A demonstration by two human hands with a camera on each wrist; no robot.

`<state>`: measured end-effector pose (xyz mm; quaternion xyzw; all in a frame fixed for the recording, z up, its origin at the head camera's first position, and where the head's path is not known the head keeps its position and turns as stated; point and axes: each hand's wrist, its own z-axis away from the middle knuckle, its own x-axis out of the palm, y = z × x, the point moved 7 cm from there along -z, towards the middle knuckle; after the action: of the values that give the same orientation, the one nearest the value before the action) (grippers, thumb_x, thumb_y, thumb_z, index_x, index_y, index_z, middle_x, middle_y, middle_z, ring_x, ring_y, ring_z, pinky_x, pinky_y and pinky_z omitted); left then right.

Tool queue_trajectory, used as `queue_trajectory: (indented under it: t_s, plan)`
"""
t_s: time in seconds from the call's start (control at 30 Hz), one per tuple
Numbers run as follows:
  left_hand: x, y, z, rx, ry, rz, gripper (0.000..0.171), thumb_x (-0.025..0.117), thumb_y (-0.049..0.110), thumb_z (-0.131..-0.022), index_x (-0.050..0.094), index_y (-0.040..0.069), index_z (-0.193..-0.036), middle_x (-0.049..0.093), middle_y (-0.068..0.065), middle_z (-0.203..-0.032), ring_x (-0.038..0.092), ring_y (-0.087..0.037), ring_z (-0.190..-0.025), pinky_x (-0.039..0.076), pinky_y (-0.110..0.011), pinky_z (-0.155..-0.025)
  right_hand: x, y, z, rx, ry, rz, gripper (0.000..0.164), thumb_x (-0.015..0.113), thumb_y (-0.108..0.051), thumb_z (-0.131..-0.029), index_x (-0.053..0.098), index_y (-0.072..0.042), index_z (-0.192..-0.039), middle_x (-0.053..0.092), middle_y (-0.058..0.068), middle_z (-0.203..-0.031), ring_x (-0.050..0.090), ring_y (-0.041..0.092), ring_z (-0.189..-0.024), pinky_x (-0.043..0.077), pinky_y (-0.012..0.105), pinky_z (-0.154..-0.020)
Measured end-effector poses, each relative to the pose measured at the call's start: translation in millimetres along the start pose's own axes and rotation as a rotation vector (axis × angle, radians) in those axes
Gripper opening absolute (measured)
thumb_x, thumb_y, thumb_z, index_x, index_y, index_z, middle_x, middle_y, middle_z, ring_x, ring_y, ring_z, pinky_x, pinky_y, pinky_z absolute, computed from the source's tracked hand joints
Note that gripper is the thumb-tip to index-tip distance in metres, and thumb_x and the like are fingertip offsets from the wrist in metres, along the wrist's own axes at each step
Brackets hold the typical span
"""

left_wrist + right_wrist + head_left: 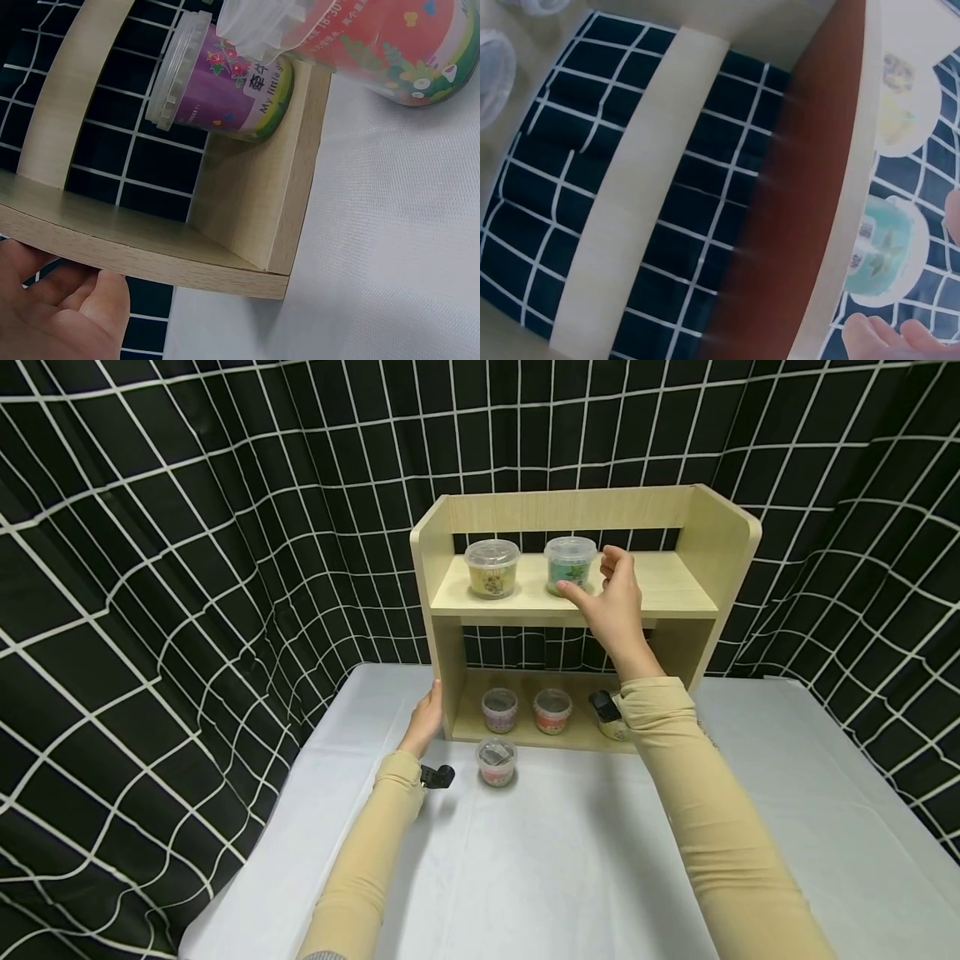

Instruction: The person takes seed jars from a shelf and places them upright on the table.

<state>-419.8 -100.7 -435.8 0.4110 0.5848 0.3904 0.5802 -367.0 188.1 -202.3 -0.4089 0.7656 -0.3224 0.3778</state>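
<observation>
On the upper board of a wooden shelf (570,615) stands a lidded clear tub with a green label (568,568). My right hand (617,602) is at its right side, thumb before its lower front and fingers spread apart from it. In the right wrist view, the fingertips (885,337) show a gap from the green tub (885,251). Left of it stands a yellow-labelled tub (492,570). My left hand (426,720) rests against the outside of the shelf's left side panel (150,259), fingers loosely bent in the left wrist view.
The lower board holds a purple-labelled tub (500,712), a red-labelled tub (552,713) and a pale tub (617,728) partly hidden by the right wrist camera. Another red-labelled tub (497,763) stands on the white tablecloth (525,877) before the shelf. Black gridded curtains (360,485) surround the table.
</observation>
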Motion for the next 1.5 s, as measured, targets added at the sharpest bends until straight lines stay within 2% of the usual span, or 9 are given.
queue_trajectory:
  t_s: [0.3, 0.63, 0.93, 1.13, 1.5]
  plan:
    - [-1.9, 1.9, 0.6, 0.010, 0.005, -0.008, 0.080, 0.015, 0.065, -0.092, 0.026, 0.007, -0.146, 0.024, -0.011, -0.149, 0.020, -0.030, -0.135, 0.017, -0.042, -0.110, 4.9, 2.8, -12.6, 0.079, -0.066, 0.122, 0.087, 0.069, -0.033, -0.084, 0.014, -0.006, -0.147, 0.021, 0.011, -0.150, 0.023, 0.021, -0.135, 0.026, 0.032, -0.107]
    - [-0.6, -0.6, -0.3, -0.011, 0.013, -0.008, 0.078, 0.016, 0.066, -0.092, 0.027, 0.011, -0.147, 0.026, -0.010, -0.149, 0.022, -0.032, -0.134, 0.018, -0.043, -0.110, 6.2, 8.3, -20.6, 0.131, -0.091, 0.144, 0.090, 0.070, -0.033, -0.084, 0.012, -0.006, -0.147, 0.025, 0.019, -0.146, 0.027, 0.026, -0.132, 0.028, 0.037, -0.106]
    - [-0.2, -0.6, -1.5, -0.014, 0.016, 0.007, 0.080, 0.016, 0.067, -0.091, 0.026, 0.010, -0.147, 0.025, -0.009, -0.149, 0.021, -0.032, -0.134, 0.018, -0.044, -0.110, 12.3, 13.0, -25.8, 0.161, -0.122, 0.146, 0.093, 0.069, -0.032, -0.084, 0.006, -0.010, -0.149, 0.020, 0.015, -0.150, 0.025, 0.025, -0.134, 0.027, 0.038, -0.107]
    - [0.3, -1.4, -2.1, -0.008, 0.028, 0.013, 0.080, 0.016, 0.067, -0.091, 0.027, 0.010, -0.147, 0.026, -0.010, -0.149, 0.022, -0.032, -0.134, 0.018, -0.044, -0.110, 15.4, 14.1, -27.9, 0.191, -0.111, 0.118, 0.088, 0.071, -0.030, -0.083, 0.013, -0.010, -0.147, 0.026, 0.017, -0.147, 0.029, 0.026, -0.132, 0.028, 0.038, -0.106]
    - [-1.2, -0.3, -0.5, -0.008, 0.034, 0.021, 0.078, 0.017, 0.065, -0.092, 0.027, 0.009, -0.146, 0.026, -0.011, -0.148, 0.021, -0.033, -0.134, 0.017, -0.045, -0.109, 18.3, 15.0, -29.3, 0.208, -0.100, 0.100, 0.083, 0.070, -0.023, -0.084, 0.014, -0.008, -0.144, 0.037, 0.018, -0.140, 0.035, 0.025, -0.127, 0.028, 0.034, -0.106]
